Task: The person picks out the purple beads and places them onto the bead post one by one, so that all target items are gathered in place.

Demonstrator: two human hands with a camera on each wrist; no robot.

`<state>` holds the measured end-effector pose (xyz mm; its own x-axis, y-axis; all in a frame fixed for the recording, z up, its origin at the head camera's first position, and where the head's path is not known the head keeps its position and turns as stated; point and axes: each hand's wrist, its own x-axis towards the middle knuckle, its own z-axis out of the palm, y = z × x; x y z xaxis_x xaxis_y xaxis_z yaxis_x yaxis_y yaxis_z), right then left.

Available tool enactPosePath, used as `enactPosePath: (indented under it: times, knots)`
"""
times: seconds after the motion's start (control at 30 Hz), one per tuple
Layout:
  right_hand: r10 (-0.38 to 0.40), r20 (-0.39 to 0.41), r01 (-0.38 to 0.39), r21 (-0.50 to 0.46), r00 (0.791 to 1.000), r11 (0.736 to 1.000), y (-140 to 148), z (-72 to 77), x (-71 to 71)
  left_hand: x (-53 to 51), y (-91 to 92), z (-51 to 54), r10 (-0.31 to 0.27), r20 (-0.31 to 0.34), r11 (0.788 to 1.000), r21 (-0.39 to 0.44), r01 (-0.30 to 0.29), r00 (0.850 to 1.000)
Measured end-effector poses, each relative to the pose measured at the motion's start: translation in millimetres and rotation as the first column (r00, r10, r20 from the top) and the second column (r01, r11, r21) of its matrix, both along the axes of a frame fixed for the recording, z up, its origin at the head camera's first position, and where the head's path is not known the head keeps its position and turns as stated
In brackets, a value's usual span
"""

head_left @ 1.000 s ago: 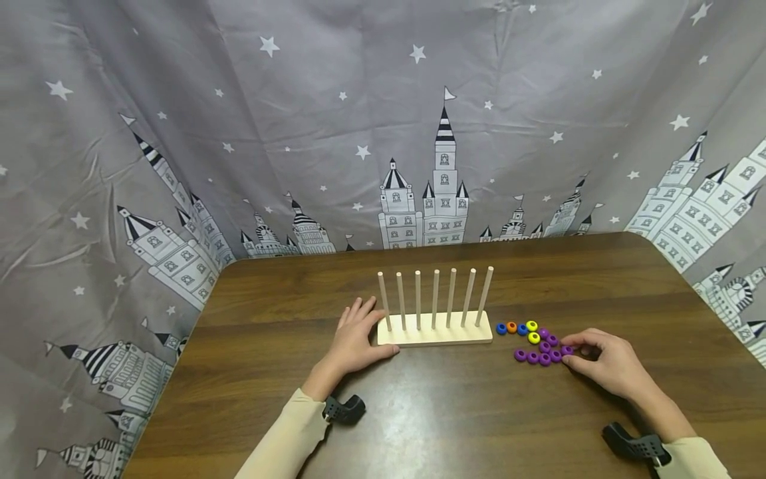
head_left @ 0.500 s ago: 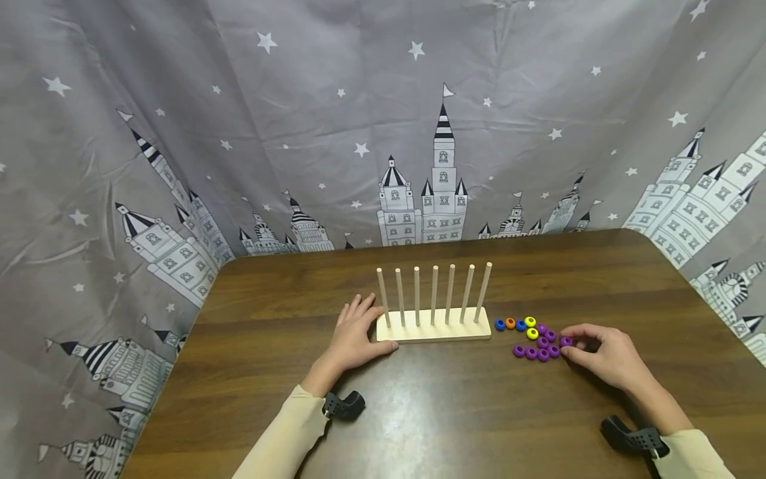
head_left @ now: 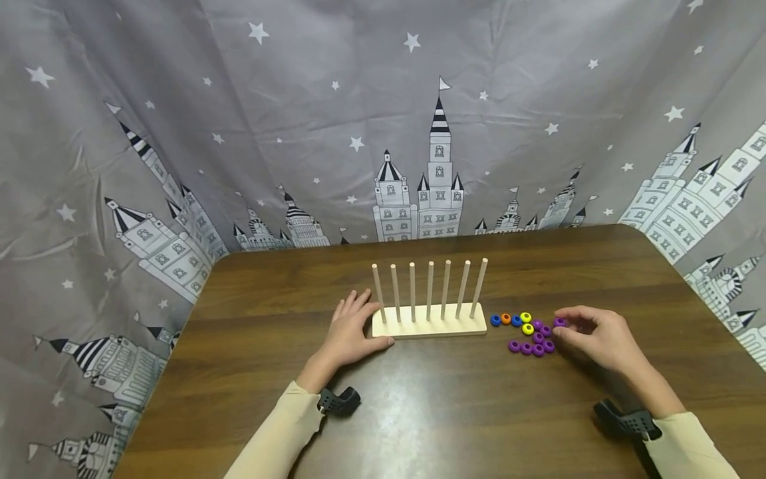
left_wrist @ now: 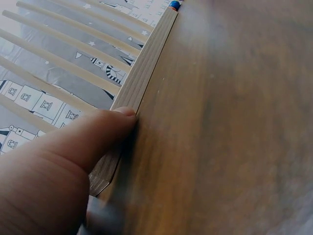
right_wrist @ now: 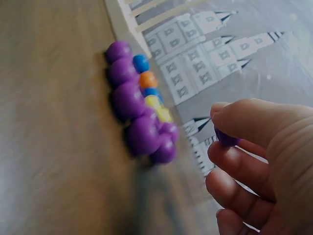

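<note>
A pale wooden peg stand (head_left: 429, 324) with a row of several upright bare pegs is at the middle of the table. My left hand (head_left: 349, 336) holds its left end, the thumb (left_wrist: 98, 134) along the front edge of the base and the fingers at the back left corner. To the right of the stand, my right hand (head_left: 604, 339) pinches a purple bead (right_wrist: 226, 139) between thumb and fingers, above the tabletop. Several other purple beads (head_left: 526, 348) lie just left of that hand. Blue beads (head_left: 495, 320), an orange bead (head_left: 506, 319) and yellow beads (head_left: 527, 329) lie between them and the stand.
The brown wooden table (head_left: 419, 412) reaches back to a grey curtain (head_left: 287, 86) printed with castles and stars. Black wrist straps sit on the left wrist (head_left: 339, 402) and the right wrist (head_left: 625, 420).
My right hand has lifted the purple bead up and away from the group of beads. The left hand has stayed at the stand's left end. The head view has shifted slightly.
</note>
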<state>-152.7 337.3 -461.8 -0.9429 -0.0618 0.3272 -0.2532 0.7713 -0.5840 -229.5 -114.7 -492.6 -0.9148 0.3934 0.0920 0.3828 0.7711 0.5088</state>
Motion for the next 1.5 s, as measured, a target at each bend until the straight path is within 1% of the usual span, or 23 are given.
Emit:
enactPosePath:
  times: [0.17, 0.4, 0.6, 0.8, 1.0, 1.23, 1.33, 1.5]
  knots:
    - [0.02, -0.026, -0.02, -0.006, 0.999, 1.0, -9, 15.4, -8.2, -1.2, -0.7, 1.6, 0.001, 0.005, 1.0, -0.005, -0.001, 1.0]
    - [0.074, -0.045, -0.075, -0.016, 0.996, 0.997, -21, 35.7, -21.6, -0.9, -0.9, 0.7, -0.003, 0.004, 1.0, -0.004, 0.003, 1.0]
    - [0.104, -0.024, -0.105, -0.042, 0.994, 0.994, -31, 48.5, -32.1, -0.8, -0.1, 0.3, -0.01, 0.0, 1.0, -0.011, 0.01, 1.0]
    - [0.126, -0.014, -0.127, -0.049, 0.992, 0.991, -37, 56.2, -37.8, 0.6, 0.6, -1.8, -0.008, -0.004, 1.0, 0.006, 0.008, 1.0]
    - [0.152, -0.027, -0.153, -0.032, 0.988, 0.988, -43, 66.5, -44.7, 1.4, 0.1, 1.3, 0.0, -0.007, 1.0, 0.019, 0.0, 1.0]
    - [0.216, -0.049, -0.216, 0.023, 0.975, 0.976, -51, 81.1, -53.0, 1.2, 0.3, 0.0, -0.002, -0.006, 1.0, 0.026, 0.002, 1.0]
    - [0.242, -0.062, -0.239, 0.053, 0.968, 0.969, -57, 91.7, -57.3, 1.0, 0.4, -0.3, 0.001, -0.007, 1.0, 0.027, -0.001, 1.0]
    - [0.264, -0.069, -0.257, 0.097, 0.962, 0.961, -68, 114.1, -63.0, 0.8, 0.2, 0.1, 0.002, -0.007, 1.0, 0.026, -0.001, 1.0]
